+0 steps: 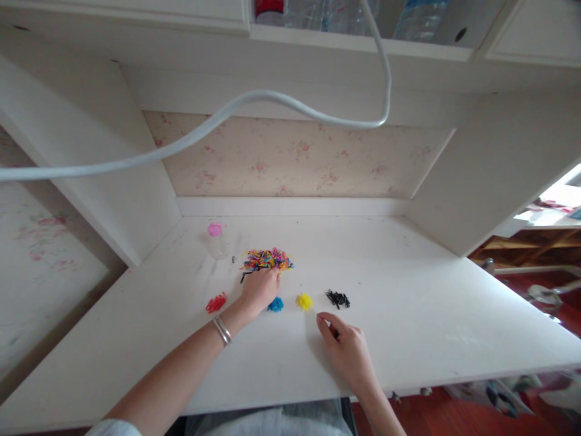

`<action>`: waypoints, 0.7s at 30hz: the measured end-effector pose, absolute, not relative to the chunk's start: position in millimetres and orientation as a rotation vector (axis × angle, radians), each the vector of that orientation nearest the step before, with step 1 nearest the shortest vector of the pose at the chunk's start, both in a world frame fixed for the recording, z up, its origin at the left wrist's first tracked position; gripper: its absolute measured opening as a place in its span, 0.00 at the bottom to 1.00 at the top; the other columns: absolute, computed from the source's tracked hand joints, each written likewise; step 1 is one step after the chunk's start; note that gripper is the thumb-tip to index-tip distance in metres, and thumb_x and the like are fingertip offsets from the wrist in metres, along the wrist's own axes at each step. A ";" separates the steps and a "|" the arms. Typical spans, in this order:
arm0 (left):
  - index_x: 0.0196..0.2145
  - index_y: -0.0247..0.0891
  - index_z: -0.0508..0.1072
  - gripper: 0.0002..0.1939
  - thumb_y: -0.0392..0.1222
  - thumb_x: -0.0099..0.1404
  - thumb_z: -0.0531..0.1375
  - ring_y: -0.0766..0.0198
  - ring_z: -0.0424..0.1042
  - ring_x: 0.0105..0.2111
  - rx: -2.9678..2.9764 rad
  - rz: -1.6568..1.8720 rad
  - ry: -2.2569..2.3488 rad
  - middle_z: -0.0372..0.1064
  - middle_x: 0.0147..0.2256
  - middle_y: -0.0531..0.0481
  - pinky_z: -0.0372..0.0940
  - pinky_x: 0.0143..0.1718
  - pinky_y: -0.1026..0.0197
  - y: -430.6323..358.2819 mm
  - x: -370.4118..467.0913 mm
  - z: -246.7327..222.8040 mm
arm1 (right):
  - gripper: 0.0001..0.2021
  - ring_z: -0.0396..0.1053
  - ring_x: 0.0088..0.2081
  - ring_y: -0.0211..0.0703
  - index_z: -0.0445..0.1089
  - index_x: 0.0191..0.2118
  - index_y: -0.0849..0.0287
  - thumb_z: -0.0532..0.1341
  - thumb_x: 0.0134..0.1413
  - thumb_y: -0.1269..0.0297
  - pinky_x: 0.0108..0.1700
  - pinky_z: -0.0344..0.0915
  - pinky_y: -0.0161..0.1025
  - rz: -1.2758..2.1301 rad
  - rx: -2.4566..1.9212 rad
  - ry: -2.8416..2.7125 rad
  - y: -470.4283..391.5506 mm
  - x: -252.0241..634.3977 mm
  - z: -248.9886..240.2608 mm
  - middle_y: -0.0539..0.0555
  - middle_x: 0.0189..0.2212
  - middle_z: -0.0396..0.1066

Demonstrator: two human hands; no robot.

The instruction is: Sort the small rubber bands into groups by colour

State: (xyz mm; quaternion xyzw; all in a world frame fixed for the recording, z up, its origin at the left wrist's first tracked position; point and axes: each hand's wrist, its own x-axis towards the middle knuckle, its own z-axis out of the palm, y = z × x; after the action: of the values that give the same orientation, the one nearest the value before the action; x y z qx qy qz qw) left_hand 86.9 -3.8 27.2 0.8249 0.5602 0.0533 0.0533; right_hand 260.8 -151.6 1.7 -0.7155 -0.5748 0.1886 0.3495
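Note:
A mixed heap of small multicoloured rubber bands [267, 258] lies on the white desk. My left hand [261, 287], with a silver bracelet at its wrist, reaches to the heap's front edge. Its fingers are curled and closed, and the fingertips are partly hidden. In front of the heap sit single-colour piles: red bands [215, 302], blue bands [275, 304] beside my left hand, yellow bands [304, 301] and black bands [338, 298]. My right hand [347, 348] hovers just in front of the yellow and black piles, thumb and forefinger pinched together. Whatever lies in that pinch is too small to make out.
A clear container [218, 247] with a pink lid [215, 229] stands at the back left of the desk [431, 315]. A white cable [272, 97] hangs across the upper view. Overhead, a shelf holds plastic bottles [420, 18]. Side panels close off the left and right.

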 end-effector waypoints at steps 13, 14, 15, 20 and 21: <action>0.44 0.44 0.72 0.16 0.46 0.68 0.47 0.62 0.72 0.40 2.489 0.289 1.626 0.74 0.40 0.48 0.62 0.40 0.63 -15.0 82.8 39.8 | 0.20 0.63 0.20 0.35 0.74 0.38 0.55 0.50 0.58 0.50 0.27 0.56 0.30 0.494 -1.867 -1.474 -151.3 260.4 1.8 0.48 0.17 0.67; 0.44 0.44 0.72 0.15 0.46 0.68 0.47 0.63 0.72 0.40 2.489 0.297 1.618 0.74 0.40 0.48 0.62 0.40 0.63 -17.0 82.8 40.3 | 0.20 0.63 0.20 0.35 0.74 0.38 0.55 0.50 0.58 0.50 0.27 0.56 0.30 0.495 -1.869 -1.474 -151.3 260.3 1.7 0.48 0.17 0.66; 0.44 0.44 0.72 0.15 0.47 0.68 0.48 0.62 0.72 0.41 2.488 0.306 1.613 0.74 0.41 0.48 0.62 0.40 0.63 -18.7 83.0 40.5 | 0.20 0.63 0.20 0.35 0.74 0.38 0.55 0.50 0.58 0.51 0.27 0.56 0.30 0.492 -1.871 -1.475 -151.4 260.2 1.6 0.48 0.17 0.66; 0.44 0.43 0.71 0.16 0.48 0.68 0.47 0.61 0.73 0.40 2.475 0.339 1.621 0.74 0.41 0.48 0.63 0.40 0.62 -20.4 85.7 38.6 | 0.20 0.62 0.20 0.35 0.75 0.38 0.56 0.49 0.58 0.51 0.27 0.56 0.30 0.469 -1.866 -1.483 -151.2 259.8 1.2 0.48 0.17 0.67; 0.44 0.43 0.71 0.16 0.48 0.69 0.47 0.61 0.73 0.40 2.469 0.342 1.627 0.74 0.40 0.48 0.63 0.40 0.62 -19.4 86.0 38.2 | 0.21 0.62 0.20 0.35 0.75 0.38 0.56 0.49 0.58 0.51 0.27 0.56 0.30 0.467 -1.865 -1.487 -151.1 260.0 1.1 0.48 0.17 0.67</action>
State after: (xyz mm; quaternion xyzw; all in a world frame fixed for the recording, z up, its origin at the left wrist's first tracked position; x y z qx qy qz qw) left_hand 86.0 -19.4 38.2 0.8267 0.5447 0.1144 0.0823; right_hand 260.0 -151.1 1.1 -0.7193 -0.5737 0.1802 0.3480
